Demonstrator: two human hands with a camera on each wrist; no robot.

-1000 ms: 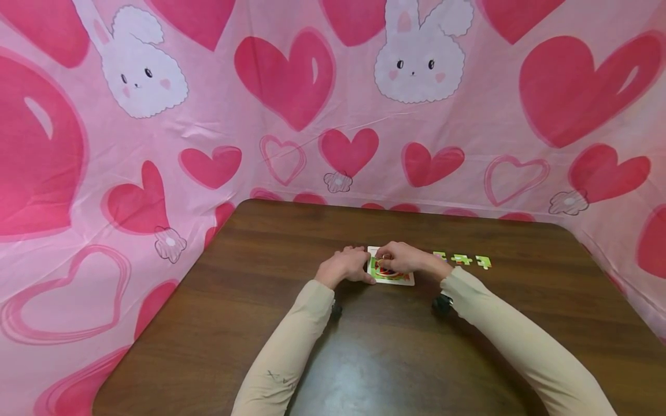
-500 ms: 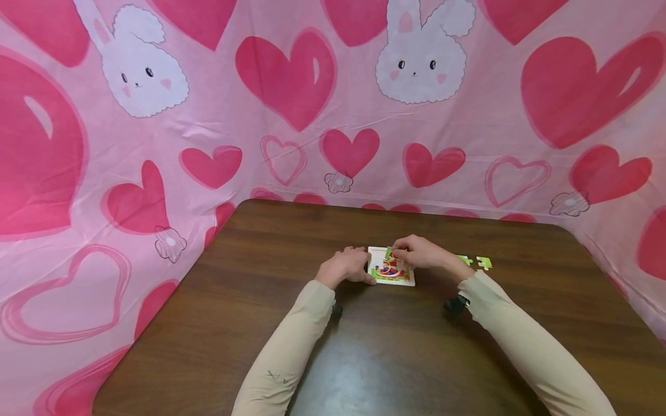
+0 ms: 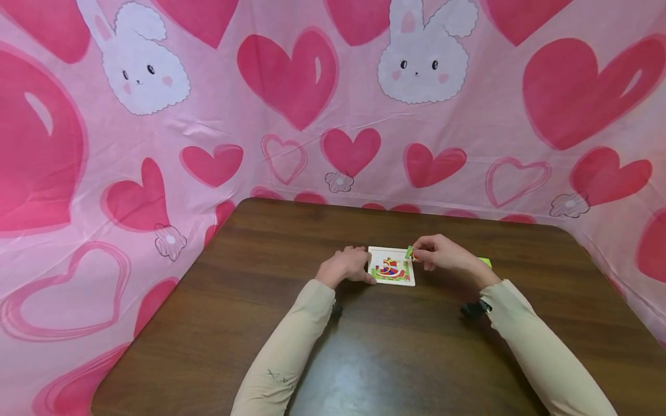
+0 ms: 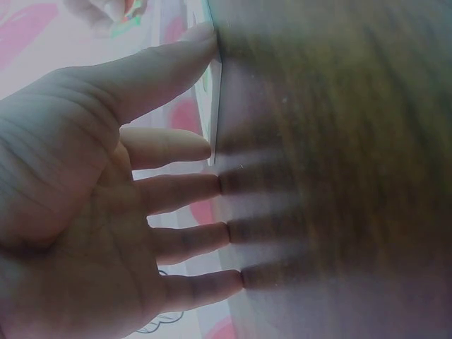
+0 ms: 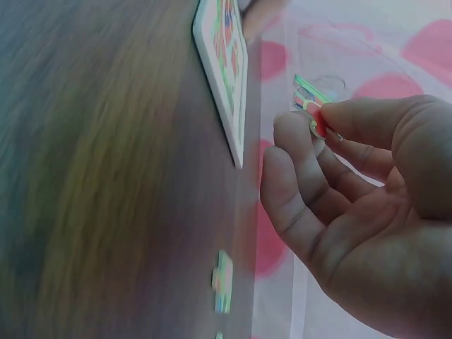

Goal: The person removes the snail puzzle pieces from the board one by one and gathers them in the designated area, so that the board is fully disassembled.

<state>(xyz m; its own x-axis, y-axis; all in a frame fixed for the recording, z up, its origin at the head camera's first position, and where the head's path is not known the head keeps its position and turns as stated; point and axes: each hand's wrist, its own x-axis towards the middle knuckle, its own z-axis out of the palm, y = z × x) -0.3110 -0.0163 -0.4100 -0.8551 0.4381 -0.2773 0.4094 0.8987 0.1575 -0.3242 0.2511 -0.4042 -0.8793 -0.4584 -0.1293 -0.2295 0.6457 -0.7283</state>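
Note:
A square jigsaw board (image 3: 378, 253) with a white rim lies on the table, its lower part filled with a colourful red, blue and green picture and its upper part bare white. Against its left side rests my left hand (image 3: 345, 267). In the left wrist view the thumb (image 4: 166, 67) lies along the board's edge, and the straight fingers touch the tabletop. Just off the board's upper right corner, my right hand (image 3: 442, 254) pinches a jigsaw piece (image 5: 314, 116) between thumb and fingertips. That piece is green, red and yellow, raised above the table in the right wrist view.
A loose green jigsaw piece (image 3: 485, 262) lies right of the board, partly behind the right forearm. In the right wrist view a loose piece (image 5: 223, 282) lies on the brown wooden table (image 3: 395, 341). A pink heart-patterned cloth (image 3: 291, 104) hangs behind the table.
My right hand has lifted the jigsaw piece from the board's upper part and carried it right, baring white there. The right forearm now covers more of the loose pieces. My left hand stays put.

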